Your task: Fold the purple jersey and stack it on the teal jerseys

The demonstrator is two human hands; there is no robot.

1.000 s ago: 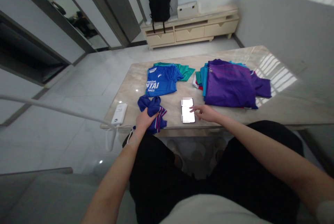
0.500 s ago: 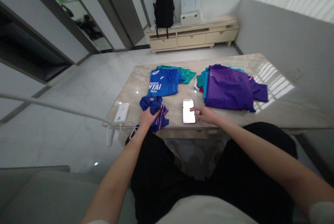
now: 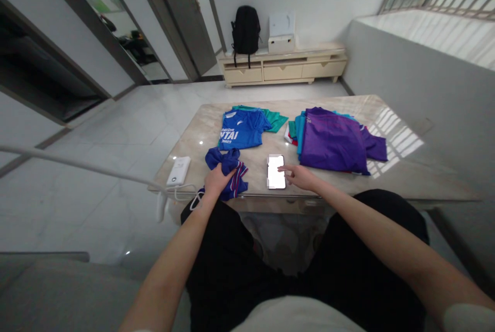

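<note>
My left hand [image 3: 217,181] is closed on a crumpled dark blue garment [image 3: 238,183] with red and white stripes, at the table's front edge. To its right a phone [image 3: 276,173] with a bright white screen lies on the marble table [image 3: 255,162]. My right hand [image 3: 299,176] is at the phone's right side, its index finger stretched over the screen and the other fingers loosely bent, holding nothing. Behind my left hand lies a blue shirt [image 3: 245,128] with white lettering, on top of green cloth [image 3: 277,120].
Folded clothes with a purple garment [image 3: 332,141] on top lie on the table's right part. A white power bank [image 3: 178,171] with a cable [image 3: 185,186] is at the left edge. Beyond stand a low cabinet [image 3: 284,71], a black backpack [image 3: 246,30] and a white box [image 3: 281,44].
The camera view has tilted up slightly, so the table appears lower. My right index finger now points out more distinctly over the phone. My left hand stays on the dark blue garment.
</note>
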